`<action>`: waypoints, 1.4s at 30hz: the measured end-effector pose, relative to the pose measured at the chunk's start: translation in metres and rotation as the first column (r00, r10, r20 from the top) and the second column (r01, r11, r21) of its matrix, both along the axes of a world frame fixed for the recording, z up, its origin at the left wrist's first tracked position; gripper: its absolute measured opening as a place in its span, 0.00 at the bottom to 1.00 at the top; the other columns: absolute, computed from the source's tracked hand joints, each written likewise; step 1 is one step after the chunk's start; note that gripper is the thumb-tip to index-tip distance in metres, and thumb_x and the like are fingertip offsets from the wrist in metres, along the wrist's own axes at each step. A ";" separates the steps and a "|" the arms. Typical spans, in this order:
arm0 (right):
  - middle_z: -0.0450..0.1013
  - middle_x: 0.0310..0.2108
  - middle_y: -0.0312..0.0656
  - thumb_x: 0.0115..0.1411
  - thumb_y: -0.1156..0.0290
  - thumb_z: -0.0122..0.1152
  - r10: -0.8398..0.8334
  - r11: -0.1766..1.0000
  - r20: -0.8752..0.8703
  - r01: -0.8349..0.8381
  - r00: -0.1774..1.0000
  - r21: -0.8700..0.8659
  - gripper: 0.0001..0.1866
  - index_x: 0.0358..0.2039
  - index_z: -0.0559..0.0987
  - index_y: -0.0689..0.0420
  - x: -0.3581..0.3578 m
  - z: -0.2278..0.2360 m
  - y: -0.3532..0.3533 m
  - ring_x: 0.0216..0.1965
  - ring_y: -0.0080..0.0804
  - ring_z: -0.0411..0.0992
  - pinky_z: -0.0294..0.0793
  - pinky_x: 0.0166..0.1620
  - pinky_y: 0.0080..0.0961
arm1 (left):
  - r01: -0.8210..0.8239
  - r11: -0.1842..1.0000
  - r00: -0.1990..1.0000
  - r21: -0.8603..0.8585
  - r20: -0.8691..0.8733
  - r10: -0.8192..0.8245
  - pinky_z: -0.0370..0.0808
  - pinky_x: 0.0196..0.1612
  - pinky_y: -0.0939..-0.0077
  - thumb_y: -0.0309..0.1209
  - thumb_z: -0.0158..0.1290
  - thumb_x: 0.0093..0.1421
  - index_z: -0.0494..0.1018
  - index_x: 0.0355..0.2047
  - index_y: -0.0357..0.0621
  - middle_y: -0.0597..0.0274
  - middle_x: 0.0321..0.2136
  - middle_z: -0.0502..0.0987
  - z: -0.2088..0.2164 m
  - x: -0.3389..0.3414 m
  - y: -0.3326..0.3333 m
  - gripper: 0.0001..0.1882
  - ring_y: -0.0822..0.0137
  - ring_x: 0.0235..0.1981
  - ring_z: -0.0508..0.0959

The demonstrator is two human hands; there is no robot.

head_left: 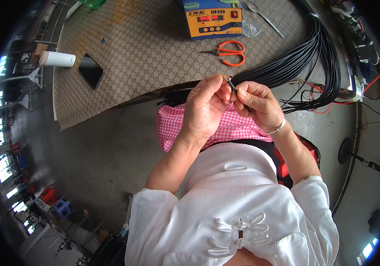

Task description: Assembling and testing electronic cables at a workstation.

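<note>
Close to the table's near edge, both my hands meet at the end of a black cable (233, 86). Thin coloured wires fan out of its stripped tip. My left hand (206, 103) pinches at these fine wires with thumb and forefinger. Just below the tip, my right hand (260, 103) grips the black jacket between thumb and fingers. A thick bundle of black cables (287, 62) lies behind and to the right of my hands, curving over the table edge. Beyond the hands rest scissors (232, 52) with orange handles.
A blue and yellow box (213, 20) with a red digital display stands at the back of the patterned table (123, 57). Near it lie a spoon (265, 20) and a clear plastic bag (250, 29). A dark phone (91, 71) and a white cup (57, 59) are at the left.
</note>
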State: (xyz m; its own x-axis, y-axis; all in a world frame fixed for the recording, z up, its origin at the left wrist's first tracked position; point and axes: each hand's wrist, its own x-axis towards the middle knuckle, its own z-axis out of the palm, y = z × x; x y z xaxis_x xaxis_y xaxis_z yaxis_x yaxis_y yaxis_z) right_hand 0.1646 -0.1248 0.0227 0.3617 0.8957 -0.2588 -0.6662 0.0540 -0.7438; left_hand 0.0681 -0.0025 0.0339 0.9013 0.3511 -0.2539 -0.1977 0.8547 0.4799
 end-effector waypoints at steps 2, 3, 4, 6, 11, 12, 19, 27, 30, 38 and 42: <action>0.70 0.23 0.33 0.57 0.68 0.53 -0.004 1.000 0.010 0.004 1.000 -0.004 0.07 0.27 0.74 0.58 -0.001 0.001 0.000 0.20 0.15 0.59 0.55 0.21 0.11 | 0.019 1.000 1.000 -0.013 0.001 -0.019 0.66 0.33 0.76 0.34 0.45 0.58 0.69 0.25 0.40 0.63 0.20 0.70 -0.002 0.000 0.001 0.10 0.70 0.24 0.67; 0.70 0.23 0.33 0.57 0.68 0.53 -0.010 1.000 0.010 0.010 1.000 -0.009 0.07 0.27 0.74 0.58 -0.002 0.001 0.001 0.20 0.15 0.59 0.55 0.21 0.11 | 0.030 0.999 1.000 -0.032 -0.003 -0.030 0.66 0.33 0.76 0.34 0.45 0.58 0.69 0.25 0.40 0.63 0.20 0.70 -0.004 -0.001 0.002 0.11 0.70 0.24 0.67; 0.70 0.23 0.33 0.57 0.68 0.53 -0.016 1.000 0.010 0.016 1.000 -0.014 0.07 0.27 0.74 0.58 -0.003 0.003 0.001 0.20 0.15 0.59 0.55 0.21 0.11 | 0.041 0.998 0.999 -0.051 -0.007 -0.041 0.67 0.33 0.76 0.34 0.45 0.58 0.69 0.25 0.40 0.63 0.20 0.70 -0.006 -0.001 0.002 0.11 0.70 0.24 0.67; 0.70 0.23 0.33 0.56 0.68 0.54 -0.024 1.000 0.010 0.024 1.000 -0.015 0.07 0.27 0.74 0.59 -0.003 0.003 0.001 0.20 0.15 0.59 0.55 0.21 0.11 | 0.047 0.997 0.999 -0.061 -0.019 -0.048 0.67 0.33 0.76 0.34 0.45 0.59 0.69 0.25 0.40 0.63 0.20 0.70 -0.005 -0.001 0.002 0.11 0.70 0.24 0.67; 0.68 0.21 0.33 0.56 0.68 0.55 -0.047 0.998 0.056 0.049 0.997 -0.031 0.08 0.27 0.74 0.60 -0.001 0.003 0.002 0.18 0.15 0.57 0.55 0.20 0.11 | 0.011 1.000 0.996 0.008 -0.083 -0.010 0.66 0.34 0.75 0.36 0.45 0.58 0.69 0.25 0.41 0.64 0.19 0.70 0.006 0.000 0.004 0.12 0.71 0.24 0.67; 0.68 0.21 0.32 0.56 0.68 0.55 -0.042 0.998 0.067 0.045 0.997 -0.040 0.08 0.27 0.74 0.60 -0.001 0.004 0.001 0.18 0.15 0.57 0.55 0.20 0.11 | 0.017 1.000 0.996 0.024 -0.093 -0.015 0.66 0.34 0.75 0.36 0.46 0.58 0.69 0.25 0.41 0.64 0.19 0.70 0.005 0.000 0.006 0.12 0.71 0.23 0.67; 0.67 0.20 0.31 0.55 0.69 0.55 -0.081 0.995 0.088 0.086 0.993 -0.058 0.08 0.27 0.75 0.61 -0.003 0.004 0.002 0.17 0.14 0.56 0.54 0.20 0.11 | 0.028 0.996 0.989 0.082 -0.147 -0.016 0.66 0.34 0.78 0.34 0.46 0.57 0.71 0.28 0.41 0.65 0.21 0.71 0.004 0.000 0.009 0.09 0.72 0.25 0.69; 0.69 0.22 0.33 0.56 0.70 0.54 -0.068 0.997 0.040 0.069 0.997 -0.018 0.07 0.29 0.75 0.61 0.001 0.001 0.001 0.17 0.15 0.57 0.56 0.20 0.11 | 0.018 0.994 0.996 0.106 -0.085 -0.009 0.69 0.36 0.82 0.27 0.49 0.55 0.71 0.32 0.39 0.65 0.25 0.73 0.006 -0.002 0.007 0.06 0.76 0.27 0.72; 0.69 0.21 0.33 0.56 0.70 0.54 -0.078 0.997 0.040 0.079 0.996 -0.025 0.07 0.29 0.75 0.61 0.001 0.003 0.002 0.18 0.15 0.58 0.56 0.20 0.11 | 0.024 0.994 0.996 0.105 -0.085 -0.015 0.69 0.36 0.82 0.27 0.49 0.55 0.71 0.33 0.39 0.65 0.25 0.73 0.006 -0.002 0.007 0.07 0.76 0.27 0.72; 0.68 0.19 0.34 0.57 0.70 0.53 -0.011 1.000 -0.031 0.011 0.999 -0.002 0.07 0.29 0.75 0.60 0.006 0.000 0.000 0.18 0.16 0.60 0.57 0.20 0.11 | 0.062 0.988 0.996 0.140 -0.070 -0.053 0.68 0.36 0.80 0.27 0.46 0.56 0.71 0.34 0.38 0.63 0.26 0.73 0.005 -0.003 0.009 0.08 0.72 0.29 0.72; 0.67 0.18 0.34 0.57 0.70 0.53 0.023 1.000 -0.053 -0.023 0.998 -0.002 0.07 0.29 0.74 0.61 0.008 0.004 -0.001 0.17 0.17 0.59 0.56 0.19 0.11 | 0.086 0.993 0.995 0.080 -0.057 -0.082 0.70 0.33 0.81 0.28 0.48 0.55 0.72 0.31 0.38 0.63 0.23 0.74 0.008 -0.002 0.015 0.07 0.74 0.25 0.73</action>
